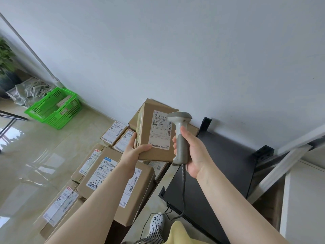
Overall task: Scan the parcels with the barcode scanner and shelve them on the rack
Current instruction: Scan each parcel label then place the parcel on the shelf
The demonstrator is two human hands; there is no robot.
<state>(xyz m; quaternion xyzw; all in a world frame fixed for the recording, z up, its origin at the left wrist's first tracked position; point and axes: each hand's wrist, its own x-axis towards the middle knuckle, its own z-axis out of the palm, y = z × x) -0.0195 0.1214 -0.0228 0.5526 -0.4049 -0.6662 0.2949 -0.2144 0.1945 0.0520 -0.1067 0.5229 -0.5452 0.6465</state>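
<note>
Both forearms extend forward, bare. The left hand [133, 152] grips the lower left corner of the parcel [154, 131], thumb on its face. Right of the parcel, the right hand [191, 152] holds the scanner [181, 136] upright.

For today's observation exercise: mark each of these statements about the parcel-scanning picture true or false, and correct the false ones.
1. The left hand holds a parcel with its label facing the camera. True.
2. The right hand holds the scanner by its handle. True.
3. The basket on the floor is red. False: it is green.
4. The scanner is cordless. False: a cable hangs from its handle.
5. More parcels lie on the floor below the held one. True.
6. The black shelf carries a stack of parcels. False: no parcels show on it.
</note>
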